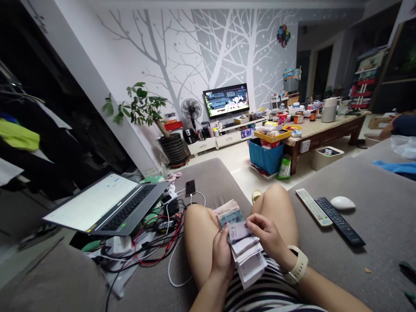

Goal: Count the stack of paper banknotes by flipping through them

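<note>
- Plainly, the notes [239, 231] lay between the two hands, toward five o'clock from the centre of view, fanned into a loose stack.
- The left hand [222, 255] was mostly closed around their left edge, thumb on top.
- The right hand [268, 234] was nearly closed, pinching a note's right-hand corner between thumb and finger.
- They looked light, thin and bendy, likely to slide apart or tear; edges and corners seemed the best hold.
- From them, the laptop [128, 212] sat at nine o'clock, the phone [190, 187] at ten.
</note>
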`<state>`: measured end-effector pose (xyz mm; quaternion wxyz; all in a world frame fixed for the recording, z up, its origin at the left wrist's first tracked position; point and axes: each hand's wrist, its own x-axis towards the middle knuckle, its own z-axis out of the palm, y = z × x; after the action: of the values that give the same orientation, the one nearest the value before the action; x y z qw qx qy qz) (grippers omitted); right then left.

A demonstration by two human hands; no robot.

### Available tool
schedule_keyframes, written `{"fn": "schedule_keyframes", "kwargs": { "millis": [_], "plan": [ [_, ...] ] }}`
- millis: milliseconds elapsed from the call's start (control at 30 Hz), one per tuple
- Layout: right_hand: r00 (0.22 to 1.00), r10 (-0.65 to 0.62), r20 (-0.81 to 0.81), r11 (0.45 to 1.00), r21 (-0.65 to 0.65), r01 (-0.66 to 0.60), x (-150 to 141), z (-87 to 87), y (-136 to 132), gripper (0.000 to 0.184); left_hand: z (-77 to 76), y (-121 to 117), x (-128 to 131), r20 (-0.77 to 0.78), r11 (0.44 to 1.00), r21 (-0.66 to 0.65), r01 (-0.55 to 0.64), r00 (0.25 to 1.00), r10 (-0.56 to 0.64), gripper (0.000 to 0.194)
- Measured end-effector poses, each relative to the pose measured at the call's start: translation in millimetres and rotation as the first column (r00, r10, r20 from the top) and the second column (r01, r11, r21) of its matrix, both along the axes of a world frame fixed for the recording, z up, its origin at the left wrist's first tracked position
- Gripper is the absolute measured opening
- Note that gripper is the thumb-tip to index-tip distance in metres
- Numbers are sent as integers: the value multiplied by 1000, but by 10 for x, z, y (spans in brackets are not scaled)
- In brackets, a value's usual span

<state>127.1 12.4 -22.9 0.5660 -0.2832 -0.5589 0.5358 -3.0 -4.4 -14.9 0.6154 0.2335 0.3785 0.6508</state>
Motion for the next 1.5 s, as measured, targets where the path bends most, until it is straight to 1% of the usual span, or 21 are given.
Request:
{"fn": "schedule_keyframes", "kwargs": {
  "millis": [133, 300, 367, 433, 533, 633, 767, 833, 1000, 1200, 1300, 1500],
  "plan": [
    [1000, -22, -3, 1000, -8, 22, -2, -15, 7, 25, 2, -1, -5, -11, 1000, 0, 13, 1000, -13, 34],
    [1000, 23, 8, 997, -72, -22, -12, -31, 18, 35, 2, -5, 3, -5, 998, 7, 57, 998, -57, 39],
    [999, -8, 35, 997, -76, 11, -16, -34, 30, 33, 0, -10, 6, 0, 998, 7, 59, 998, -59, 40],
    [995, -70, 67, 995, -73, 75, -16, -42, 49, 32, -5, -14, 6, 2, 998, 4, 65, 998, -65, 41],
    [986, -142, 82, 986, -77, 149, -9, -66, 75, 35, -20, -20, 2, -11, 995, 4, 96, 995, -96, 40],
    [985, -150, 83, 985, -77, 157, -1, -81, 82, 34, -38, -32, 4, -19, 992, 19, 127, 992, -127, 38],
    [986, -133, 103, 988, -61, 140, -1, -71, 68, 33, -43, -50, 12, -33, 990, 12, 138, 990, -138, 36],
    [985, -133, 114, 988, -56, 140, -6, -64, 59, 35, -37, -49, 14, -39, 992, 10, 127, 991, -127, 34],
    [984, -146, 103, 988, -38, 151, -13, -58, 37, 36, -29, -20, 9, -4, 998, 30, 54, 999, -54, 30],
    [993, -92, 72, 995, -30, 95, -5, -45, 14, 35, -35, 5, -9, -3, 1000, -2, 3, 1000, -3, 29],
    [995, -76, 66, 996, -35, 78, -3, -35, 4, 35, -41, 9, -17, -4, 1000, -12, -8, 1000, 8, 29],
    [994, -83, 73, 996, -34, 85, 0, -31, 0, 36, -57, 15, -21, -8, 1000, -10, -16, 1000, 16, 31]
  ]
}}
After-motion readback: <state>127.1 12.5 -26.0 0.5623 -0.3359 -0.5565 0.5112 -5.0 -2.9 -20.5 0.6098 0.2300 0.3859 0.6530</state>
